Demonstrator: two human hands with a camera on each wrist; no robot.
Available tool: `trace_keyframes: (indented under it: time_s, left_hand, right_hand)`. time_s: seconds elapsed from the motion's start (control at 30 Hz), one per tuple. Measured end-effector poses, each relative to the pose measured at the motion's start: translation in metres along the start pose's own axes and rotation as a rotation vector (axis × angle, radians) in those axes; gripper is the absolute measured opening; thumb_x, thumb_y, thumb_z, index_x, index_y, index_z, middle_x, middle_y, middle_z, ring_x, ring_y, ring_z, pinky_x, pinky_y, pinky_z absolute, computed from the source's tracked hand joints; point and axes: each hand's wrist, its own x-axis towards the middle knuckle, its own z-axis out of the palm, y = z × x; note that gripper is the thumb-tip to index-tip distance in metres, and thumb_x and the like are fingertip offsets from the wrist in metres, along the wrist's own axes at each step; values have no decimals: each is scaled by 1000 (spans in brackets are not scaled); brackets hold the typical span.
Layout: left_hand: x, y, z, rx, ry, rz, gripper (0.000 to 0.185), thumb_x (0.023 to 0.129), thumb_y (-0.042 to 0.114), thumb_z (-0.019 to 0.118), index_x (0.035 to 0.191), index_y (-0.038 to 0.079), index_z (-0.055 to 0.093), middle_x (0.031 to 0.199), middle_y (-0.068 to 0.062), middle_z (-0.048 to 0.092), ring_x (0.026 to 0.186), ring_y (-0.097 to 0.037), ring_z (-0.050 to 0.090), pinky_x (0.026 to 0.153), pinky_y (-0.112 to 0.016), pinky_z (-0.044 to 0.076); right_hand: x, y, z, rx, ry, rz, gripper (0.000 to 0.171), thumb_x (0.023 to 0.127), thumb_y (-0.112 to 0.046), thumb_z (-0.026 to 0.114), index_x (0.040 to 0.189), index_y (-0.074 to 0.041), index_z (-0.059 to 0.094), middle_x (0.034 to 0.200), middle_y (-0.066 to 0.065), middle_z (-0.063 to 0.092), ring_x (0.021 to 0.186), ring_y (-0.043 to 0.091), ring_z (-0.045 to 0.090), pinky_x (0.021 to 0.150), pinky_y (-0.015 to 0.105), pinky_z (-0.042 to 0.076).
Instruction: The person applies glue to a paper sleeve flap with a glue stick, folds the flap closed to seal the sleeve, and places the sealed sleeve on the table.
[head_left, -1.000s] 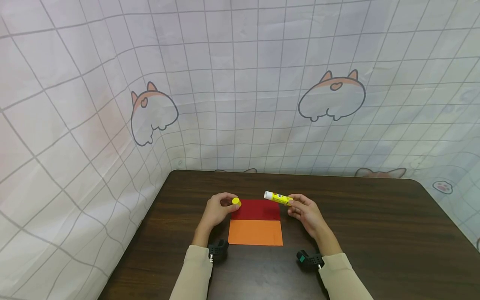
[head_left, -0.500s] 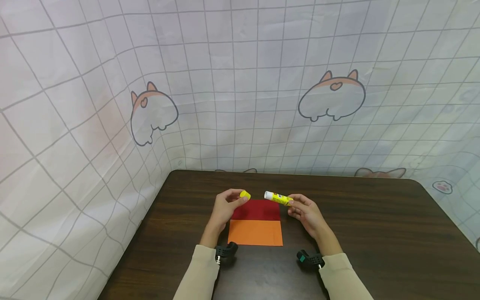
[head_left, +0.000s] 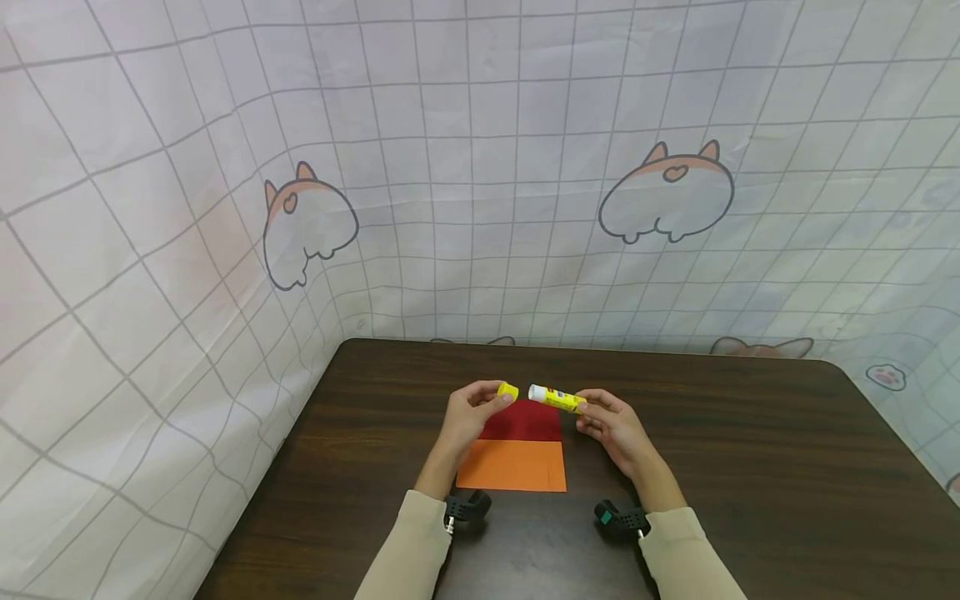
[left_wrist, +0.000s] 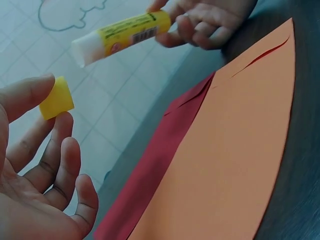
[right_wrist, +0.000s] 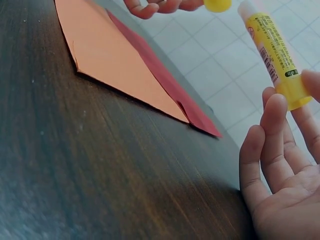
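Dark wood bench (head_left: pixel 750 467); grid-print curtain (head_left: pixel 480 167) with cartoon animals behind. Left hand (head_left: pixel 468 417) pinches yellow cap (head_left: pixel 507 390); right hand (head_left: pixel 615 427) grips glue stick (head_left: pixel 553 397) above red and orange paper (head_left: pixel 512 465). Label print unreadable.

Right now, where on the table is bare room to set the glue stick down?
Bare table lies right of the right hand and left of the left hand. The middle is crowded: red paper, orange paper, both hands.
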Motion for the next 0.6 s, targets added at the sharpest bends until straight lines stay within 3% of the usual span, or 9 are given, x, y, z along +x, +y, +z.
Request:
trace_keyframes:
  time_s: [0.3,0.6]
  left_hand:
    - [-2,-3,12,5,-20,-7,34,93,28,77,122,12,72,110,-7,69,96,-19,60,90,-36,54]
    - [-1,-4,16,-45,-23,-35,35,93,31,76,122,11,72,113,-7,72,105,-37,64,86,-31,54]
  right_hand:
    - [0,0,-1,-19,-12,-4,10,100,-18,67,109,-19,68,100,-4,66,78,12,65,86,27,57]
    - [1,1,-1,-35,-21,9,10,100,-19,67,110,-19,68,102,-4,66,79,12,64,87,27,57]
